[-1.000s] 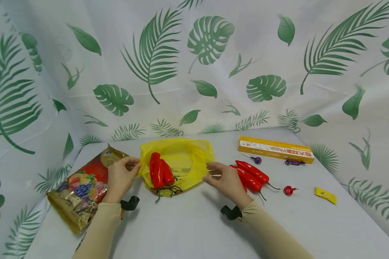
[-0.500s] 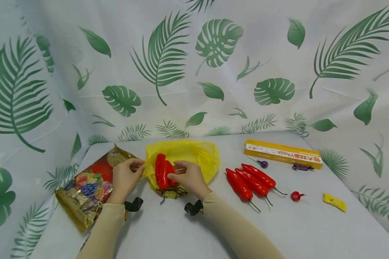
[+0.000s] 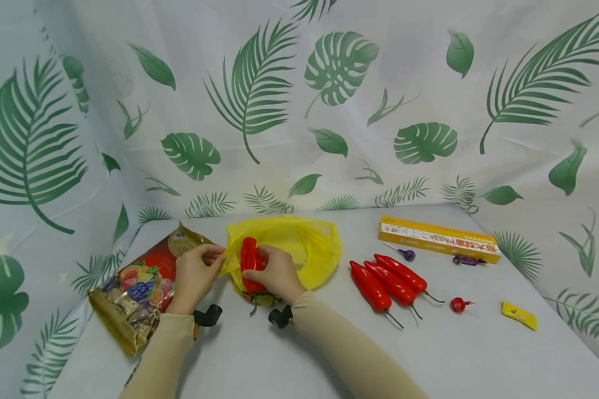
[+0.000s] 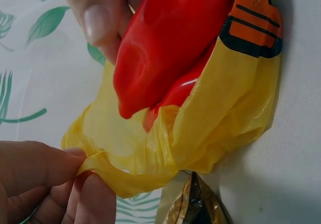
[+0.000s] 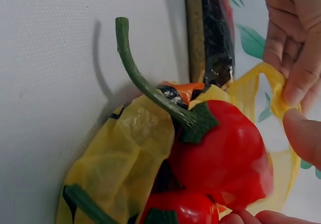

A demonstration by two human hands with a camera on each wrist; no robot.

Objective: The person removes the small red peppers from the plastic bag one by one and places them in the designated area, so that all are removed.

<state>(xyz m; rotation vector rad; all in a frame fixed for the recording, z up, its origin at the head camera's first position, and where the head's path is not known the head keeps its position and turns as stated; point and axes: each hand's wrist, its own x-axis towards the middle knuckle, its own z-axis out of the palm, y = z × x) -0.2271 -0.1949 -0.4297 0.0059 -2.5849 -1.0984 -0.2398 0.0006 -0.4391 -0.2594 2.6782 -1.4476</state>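
A yellow plastic bag [image 3: 324, 249] lies open-mouthed on the table, with two red chili peppers inside. My left hand [image 3: 197, 275] pinches its left rim between thumb and fingers, which the left wrist view shows up close. My right hand [image 3: 278, 276] reaches into the bag and grips the red chili pepper [image 3: 249, 260], thumb on its near face. That pepper's green stem [image 5: 133, 71] points out past the bag's edge in the right wrist view. The second red chili pepper [image 5: 183, 206] lies alongside it, mostly covered by my right hand in the head view.
Three more red chili peppers [image 3: 390, 282] lie right of the bag. Beyond them are a yellow pasta box [image 3: 439, 239], a purple lollipop [image 3: 407, 255], a purple candy [image 3: 469, 260], a red candy [image 3: 459, 305] and a yellow packet [image 3: 519, 316]. A red-gold candy bag [image 3: 145, 282] lies left.
My right hand has moved left from beside the bag's right rim to the peppers inside and taken hold of one. My left hand stays at the left rim. The head view has shifted slightly.
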